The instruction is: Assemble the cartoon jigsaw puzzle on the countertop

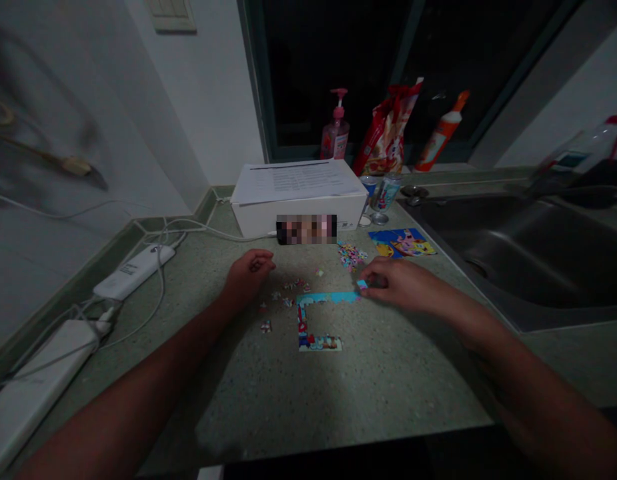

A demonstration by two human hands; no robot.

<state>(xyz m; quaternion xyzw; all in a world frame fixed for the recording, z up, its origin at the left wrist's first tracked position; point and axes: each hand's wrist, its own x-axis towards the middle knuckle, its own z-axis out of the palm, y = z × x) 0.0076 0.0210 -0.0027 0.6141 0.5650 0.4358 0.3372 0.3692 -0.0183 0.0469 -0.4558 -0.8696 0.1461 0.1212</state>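
Puzzle piece [362,285] partly hidden by right hand [399,283]; phone screen [307,229] blurred; sheet's print [303,179] too small to read.

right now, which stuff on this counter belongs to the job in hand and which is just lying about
Part of the job:
puzzle piece in the right grip
joined pieces
scattered pieces
heap of pieces
picture card, probably as a guide

Apparently just lying about:
white box
paper
pump bottle
red bag
orange bottle
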